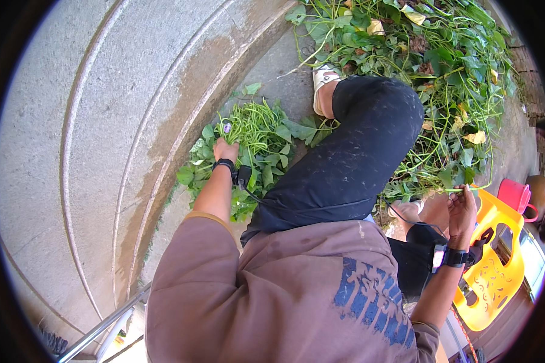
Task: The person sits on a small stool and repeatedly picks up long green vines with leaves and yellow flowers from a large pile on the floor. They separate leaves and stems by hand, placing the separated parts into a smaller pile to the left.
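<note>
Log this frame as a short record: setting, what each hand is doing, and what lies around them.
Setting: outdoors, person seated over curved concrete steps
Left hand: closed on a small pile of picked green stems lying on the concrete
Right hand: raised, pinching a thin green stem
Wrists: a black band on each
Behind the leg: large heap of leafy vines
Right side: yellow plastic chair, pink container
Foot: white sandal

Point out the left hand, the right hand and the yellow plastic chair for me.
left hand (225,149), head view, on the back of the hand resting on the bundle of green stems.
right hand (462,210), head view, on the palm, fingers pinching a stem.
yellow plastic chair (496,272), head view, on its perforated back.
</note>
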